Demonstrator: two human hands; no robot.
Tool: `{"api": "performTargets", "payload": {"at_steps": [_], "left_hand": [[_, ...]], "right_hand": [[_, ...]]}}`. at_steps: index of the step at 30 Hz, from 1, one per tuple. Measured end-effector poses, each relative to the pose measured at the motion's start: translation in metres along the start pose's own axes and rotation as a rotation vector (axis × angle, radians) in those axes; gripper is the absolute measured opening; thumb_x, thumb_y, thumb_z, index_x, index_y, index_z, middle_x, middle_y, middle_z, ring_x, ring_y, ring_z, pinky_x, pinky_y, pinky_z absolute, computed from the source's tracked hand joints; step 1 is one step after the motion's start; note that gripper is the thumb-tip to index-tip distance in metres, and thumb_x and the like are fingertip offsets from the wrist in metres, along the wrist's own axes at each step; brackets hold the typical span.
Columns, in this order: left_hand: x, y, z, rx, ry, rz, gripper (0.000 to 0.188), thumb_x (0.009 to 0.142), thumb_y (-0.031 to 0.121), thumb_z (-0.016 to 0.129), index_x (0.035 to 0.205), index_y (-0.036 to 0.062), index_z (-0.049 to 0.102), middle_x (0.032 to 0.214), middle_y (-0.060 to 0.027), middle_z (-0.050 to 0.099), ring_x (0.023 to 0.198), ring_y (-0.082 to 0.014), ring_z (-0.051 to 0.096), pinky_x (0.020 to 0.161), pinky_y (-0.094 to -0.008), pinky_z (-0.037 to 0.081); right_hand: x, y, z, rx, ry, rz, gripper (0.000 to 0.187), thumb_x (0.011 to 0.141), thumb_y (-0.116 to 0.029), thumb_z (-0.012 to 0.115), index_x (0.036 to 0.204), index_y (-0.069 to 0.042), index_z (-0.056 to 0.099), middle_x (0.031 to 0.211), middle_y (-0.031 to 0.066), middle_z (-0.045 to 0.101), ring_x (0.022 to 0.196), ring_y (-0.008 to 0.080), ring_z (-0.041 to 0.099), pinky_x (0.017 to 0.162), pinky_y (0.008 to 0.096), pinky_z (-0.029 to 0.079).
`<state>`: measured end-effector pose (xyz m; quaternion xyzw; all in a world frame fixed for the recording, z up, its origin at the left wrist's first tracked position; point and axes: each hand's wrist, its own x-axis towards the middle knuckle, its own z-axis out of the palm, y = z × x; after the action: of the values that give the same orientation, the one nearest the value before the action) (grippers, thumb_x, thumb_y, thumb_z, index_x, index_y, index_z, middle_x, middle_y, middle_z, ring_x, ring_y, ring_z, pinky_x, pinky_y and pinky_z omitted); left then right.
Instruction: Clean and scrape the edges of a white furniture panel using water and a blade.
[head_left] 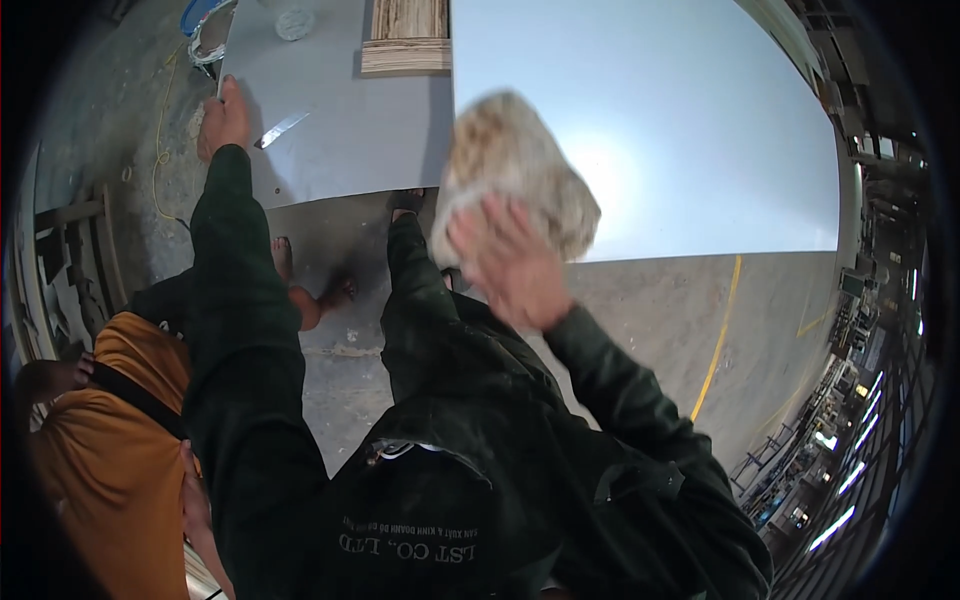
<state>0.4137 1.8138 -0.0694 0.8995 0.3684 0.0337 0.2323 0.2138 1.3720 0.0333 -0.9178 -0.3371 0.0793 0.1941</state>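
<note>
My right hand (512,265) lies over a bunched, brown-stained pale rag (520,150), fingers pressed onto its near side. The rag is slightly blurred and covers the near left corner of a glossy white panel (690,130). My left hand (226,122) is at the left edge of a grey board (350,140), closed around that edge; some of its fingers are hidden. Close to it on the board rests a flat metal blade (283,130).
Striped layered wood pieces (405,57) sit at the board's far side, near a whitish round container (294,24). A blue-rimmed bucket (207,30) stands beyond the left edge. At left is another person in orange (110,450). A yellow cord (160,160) trails across the floor.
</note>
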Motion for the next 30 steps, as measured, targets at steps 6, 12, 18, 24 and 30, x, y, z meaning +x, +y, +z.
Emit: {"api": "performTargets", "payload": {"at_steps": [6, 12, 18, 24, 30], "left_hand": [[-0.001, -0.021, -0.006, -0.075, 0.046, 0.032, 0.093, 0.097, 0.079, 0.029, 0.139, 0.0025, 0.061, 0.138, -0.025, 0.065, 0.134, -0.0421, 0.057, 0.113, -0.0478, 0.04], [-0.024, 0.006, -0.004, -0.031, -0.007, 0.009, 0.093, 0.097, 0.079, 0.03, 0.138, 0.0022, 0.061, 0.138, -0.0254, 0.065, 0.135, -0.042, 0.056, 0.115, -0.0471, 0.04], [-0.019, -0.008, -0.004, -0.069, 0.06, 0.004, 0.09, 0.097, 0.078, 0.031, 0.136, 0.0027, 0.062, 0.136, -0.0254, 0.066, 0.134, -0.0433, 0.057, 0.113, -0.0481, 0.041], [-0.033, -0.009, -0.006, -0.05, -0.022, 0.006, 0.089, 0.097, 0.078, 0.031, 0.137, 0.004, 0.062, 0.139, -0.0251, 0.064, 0.134, -0.0428, 0.056, 0.113, -0.0475, 0.041], [-0.025, -0.005, -0.007, -0.038, 0.029, -0.025, 0.09, 0.097, 0.078, 0.031, 0.137, 0.0041, 0.062, 0.139, -0.025, 0.064, 0.134, -0.0423, 0.057, 0.113, -0.0469, 0.04]], "right_hand": [[-0.004, -0.006, -0.004, 0.083, 0.027, 0.057, 0.051, 0.102, -0.028, 0.058, 0.15, -0.011, 0.057, 0.157, 0.0115, 0.053, 0.155, 0.04, 0.033, 0.127, 0.056, 0.024], [0.0, 0.005, -0.014, 0.007, 0.076, 0.061, 0.051, 0.099, -0.02, 0.061, 0.149, -0.01, 0.057, 0.154, 0.0131, 0.055, 0.151, 0.0426, 0.037, 0.124, 0.0569, 0.029], [-0.045, -0.022, -0.012, 0.119, -0.041, 0.085, 0.051, 0.096, -0.017, 0.064, 0.146, -0.01, 0.061, 0.155, 0.0097, 0.055, 0.155, 0.0398, 0.034, 0.127, 0.0572, 0.025], [0.02, 0.015, -0.011, -0.009, 0.091, 0.034, 0.051, 0.101, -0.023, 0.059, 0.151, -0.015, 0.056, 0.157, 0.0088, 0.054, 0.153, 0.041, 0.035, 0.124, 0.0592, 0.029], [-0.059, -0.036, -0.003, 0.168, -0.091, 0.053, 0.054, 0.095, -0.023, 0.065, 0.147, -0.011, 0.061, 0.155, 0.0085, 0.055, 0.156, 0.0399, 0.031, 0.128, 0.0576, 0.021]]}}
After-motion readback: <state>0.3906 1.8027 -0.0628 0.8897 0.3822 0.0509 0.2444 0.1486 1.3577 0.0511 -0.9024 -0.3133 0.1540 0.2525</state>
